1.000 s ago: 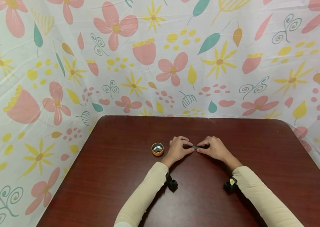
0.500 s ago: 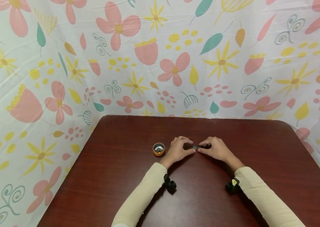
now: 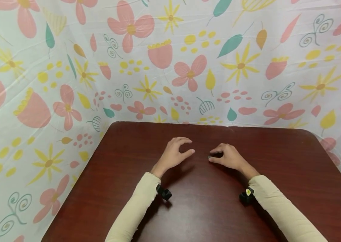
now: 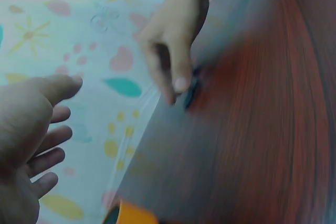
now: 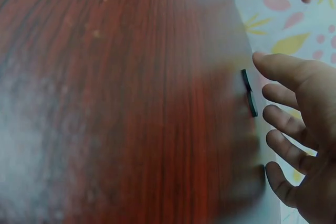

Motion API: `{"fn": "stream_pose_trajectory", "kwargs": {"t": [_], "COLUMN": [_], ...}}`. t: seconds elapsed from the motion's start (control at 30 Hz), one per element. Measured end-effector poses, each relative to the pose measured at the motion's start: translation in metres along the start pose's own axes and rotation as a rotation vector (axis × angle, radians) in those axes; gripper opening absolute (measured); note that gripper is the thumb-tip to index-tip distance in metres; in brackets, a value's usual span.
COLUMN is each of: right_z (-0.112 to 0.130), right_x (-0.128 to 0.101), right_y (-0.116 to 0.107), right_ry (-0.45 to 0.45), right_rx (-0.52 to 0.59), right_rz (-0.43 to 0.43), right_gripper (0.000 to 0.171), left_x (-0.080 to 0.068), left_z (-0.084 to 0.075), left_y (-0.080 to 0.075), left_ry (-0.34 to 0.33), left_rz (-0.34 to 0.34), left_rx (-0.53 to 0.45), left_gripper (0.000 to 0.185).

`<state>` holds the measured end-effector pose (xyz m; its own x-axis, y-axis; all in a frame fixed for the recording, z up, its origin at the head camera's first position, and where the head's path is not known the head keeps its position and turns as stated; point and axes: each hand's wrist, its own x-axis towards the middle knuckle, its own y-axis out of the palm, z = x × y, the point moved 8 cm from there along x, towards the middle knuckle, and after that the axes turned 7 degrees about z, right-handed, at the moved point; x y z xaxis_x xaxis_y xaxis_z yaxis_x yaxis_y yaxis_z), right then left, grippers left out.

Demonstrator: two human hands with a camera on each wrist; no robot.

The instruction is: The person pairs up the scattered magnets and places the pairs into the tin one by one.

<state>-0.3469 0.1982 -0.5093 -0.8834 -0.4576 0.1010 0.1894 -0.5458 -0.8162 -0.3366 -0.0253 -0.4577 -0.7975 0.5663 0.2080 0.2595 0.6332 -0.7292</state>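
Note:
My left hand [image 3: 173, 154] is raised over the table with its fingers spread and nothing between thumb and fingers, as the left wrist view also shows. It hides the small orange cup [image 4: 137, 214], whose rim shows at the bottom of that view. My right hand [image 3: 230, 157] stays low over the table, thumb and fingers loosely bent and apart. At its fingertips lie two small, thin, dark flat pieces [image 5: 252, 104], end to end on the wood. Only a bit of dark piece [image 3: 209, 157] shows in the head view.
A dark reddish-brown wooden table [image 3: 206, 208] spreads beneath both hands. Behind it and to the left hangs a white cloth [image 3: 158, 84] printed with flowers and leaves. Each wrist carries a black camera mount [image 3: 246, 196].
My left hand has let go of the dark pieces, risen and moved left over the orange cup, which it now covers. My right hand stays by the pieces. The head view has shifted slightly.

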Motion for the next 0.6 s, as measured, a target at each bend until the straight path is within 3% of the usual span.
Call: {"fn": "stream_pose_trajectory", "kwargs": {"t": [0.23, 0.4, 0.6], "right_z": [0.001, 0.001, 0.003], "right_x": [0.002, 0.003, 0.004], "right_y": [0.004, 0.005, 0.005], "right_ry": [-0.009, -0.026, -0.053], "right_rx": [-0.005, -0.032, -0.048], "right_rz": [0.011, 0.004, -0.01], "right_gripper": [0.034, 0.03, 0.022], "left_x": [-0.031, -0.046, -0.053], "left_z": [0.04, 0.062, 0.076], "left_y": [-0.016, -0.013, -0.003], "left_ry": [-0.072, -0.125, -0.168], "left_rz": [-0.05, -0.01, 0.026], "left_rx": [-0.109, -0.122, -0.127], "left_gripper": [0.062, 0.08, 0.092]}}
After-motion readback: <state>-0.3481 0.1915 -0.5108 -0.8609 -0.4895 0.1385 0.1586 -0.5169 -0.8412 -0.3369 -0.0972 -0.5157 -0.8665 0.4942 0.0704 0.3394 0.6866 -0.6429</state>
